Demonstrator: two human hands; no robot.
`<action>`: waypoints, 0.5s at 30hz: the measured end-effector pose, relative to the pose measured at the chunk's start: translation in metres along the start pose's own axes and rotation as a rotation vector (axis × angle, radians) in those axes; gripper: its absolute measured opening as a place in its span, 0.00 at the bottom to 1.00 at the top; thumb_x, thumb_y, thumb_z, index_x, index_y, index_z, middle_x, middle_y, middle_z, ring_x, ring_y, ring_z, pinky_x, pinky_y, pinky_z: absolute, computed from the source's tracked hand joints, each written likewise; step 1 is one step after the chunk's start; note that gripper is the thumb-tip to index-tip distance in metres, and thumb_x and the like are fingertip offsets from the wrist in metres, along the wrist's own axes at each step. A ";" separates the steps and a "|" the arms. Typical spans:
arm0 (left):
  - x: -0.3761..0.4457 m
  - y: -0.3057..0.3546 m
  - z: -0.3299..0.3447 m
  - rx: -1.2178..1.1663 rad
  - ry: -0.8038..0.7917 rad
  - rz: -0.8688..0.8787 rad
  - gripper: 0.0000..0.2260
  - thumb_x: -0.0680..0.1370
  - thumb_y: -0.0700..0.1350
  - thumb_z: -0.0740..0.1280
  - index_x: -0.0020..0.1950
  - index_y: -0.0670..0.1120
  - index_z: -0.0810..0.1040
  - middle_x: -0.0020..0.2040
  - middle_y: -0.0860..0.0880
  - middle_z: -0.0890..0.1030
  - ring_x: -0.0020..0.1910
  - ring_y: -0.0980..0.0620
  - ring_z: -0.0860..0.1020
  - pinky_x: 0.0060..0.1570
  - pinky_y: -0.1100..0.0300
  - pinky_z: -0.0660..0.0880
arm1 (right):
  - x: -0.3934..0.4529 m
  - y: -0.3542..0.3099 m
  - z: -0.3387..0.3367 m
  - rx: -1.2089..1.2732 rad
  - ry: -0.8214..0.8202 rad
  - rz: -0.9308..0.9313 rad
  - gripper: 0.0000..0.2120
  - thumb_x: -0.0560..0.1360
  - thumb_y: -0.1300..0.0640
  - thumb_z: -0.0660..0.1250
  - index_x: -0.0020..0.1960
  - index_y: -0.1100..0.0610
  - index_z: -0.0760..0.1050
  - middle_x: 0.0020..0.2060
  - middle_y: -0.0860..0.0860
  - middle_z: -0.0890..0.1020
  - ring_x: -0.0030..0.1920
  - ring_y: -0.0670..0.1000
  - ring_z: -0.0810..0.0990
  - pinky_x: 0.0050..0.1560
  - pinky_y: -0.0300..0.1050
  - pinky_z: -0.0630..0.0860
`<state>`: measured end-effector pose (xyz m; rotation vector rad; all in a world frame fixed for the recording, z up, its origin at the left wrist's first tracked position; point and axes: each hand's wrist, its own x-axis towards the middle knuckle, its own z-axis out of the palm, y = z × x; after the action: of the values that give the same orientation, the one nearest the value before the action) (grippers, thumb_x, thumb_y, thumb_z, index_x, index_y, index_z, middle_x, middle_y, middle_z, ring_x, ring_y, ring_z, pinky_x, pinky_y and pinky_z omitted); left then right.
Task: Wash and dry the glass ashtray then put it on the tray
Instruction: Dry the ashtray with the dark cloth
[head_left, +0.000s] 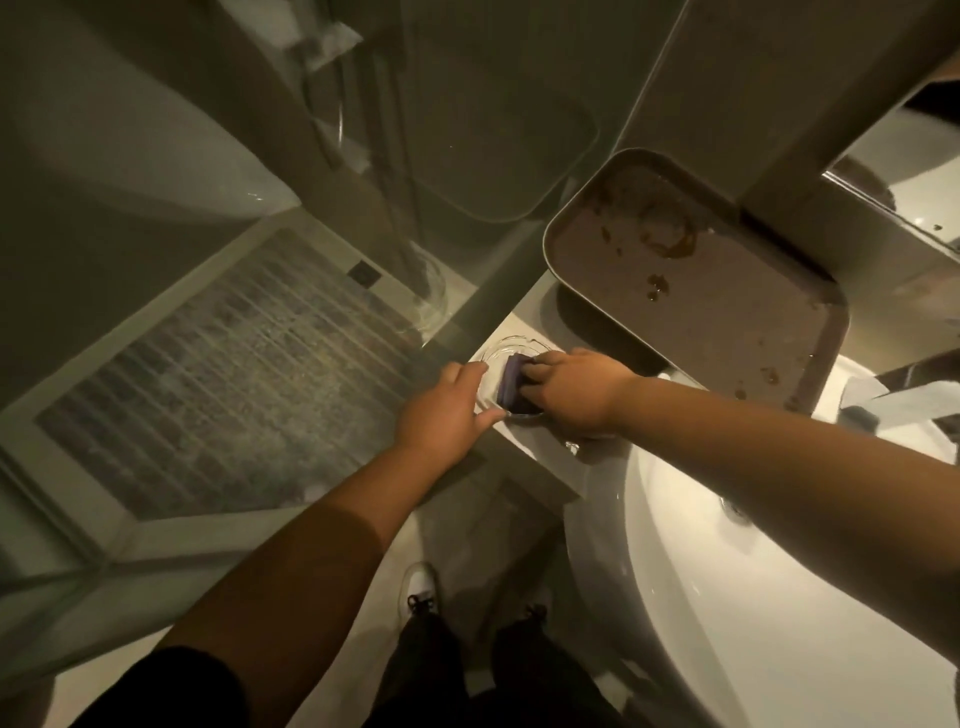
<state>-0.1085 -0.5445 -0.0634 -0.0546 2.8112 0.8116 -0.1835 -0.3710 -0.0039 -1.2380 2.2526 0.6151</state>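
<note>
The clear glass ashtray (500, 358) sits on the counter ledge to the left of the basin. My left hand (445, 410) grips its near left rim between thumb and fingers. My right hand (570, 389) presses a purple sponge (511, 382) into the ashtray's bowl, and part of the glass is hidden under both hands. The metal tray (696, 291), brown inside and spotted with stains, leans behind the ashtray against the wall.
A white washbasin (727, 571) fills the lower right, its drain near my right forearm. A glass shower screen and ribbed shower floor (223, 374) lie to the left. A mirror edge (883, 208) is at upper right. My shoes (423, 587) stand on the tiled floor.
</note>
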 end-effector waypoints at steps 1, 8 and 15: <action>0.001 0.000 0.001 0.000 0.007 0.009 0.28 0.75 0.58 0.68 0.71 0.50 0.66 0.67 0.45 0.71 0.55 0.39 0.76 0.47 0.50 0.74 | 0.001 0.001 0.001 -0.006 -0.005 -0.007 0.25 0.74 0.50 0.69 0.69 0.50 0.70 0.70 0.52 0.70 0.68 0.57 0.68 0.65 0.55 0.69; 0.009 -0.006 -0.003 0.133 0.005 0.128 0.28 0.75 0.61 0.66 0.69 0.48 0.68 0.64 0.45 0.73 0.57 0.43 0.76 0.45 0.53 0.71 | 0.006 0.002 0.010 -0.030 0.006 0.033 0.34 0.77 0.51 0.67 0.78 0.50 0.54 0.77 0.54 0.58 0.71 0.59 0.65 0.64 0.54 0.69; 0.015 0.004 -0.003 0.262 0.039 0.207 0.22 0.75 0.58 0.66 0.62 0.45 0.72 0.58 0.45 0.77 0.55 0.45 0.74 0.50 0.53 0.69 | -0.002 -0.020 -0.010 -0.039 -0.061 0.130 0.22 0.75 0.52 0.69 0.67 0.55 0.71 0.64 0.56 0.76 0.63 0.57 0.73 0.61 0.51 0.70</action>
<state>-0.1239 -0.5424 -0.0626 0.2677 2.9685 0.4779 -0.1677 -0.3856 0.0020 -1.0828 2.2931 0.7386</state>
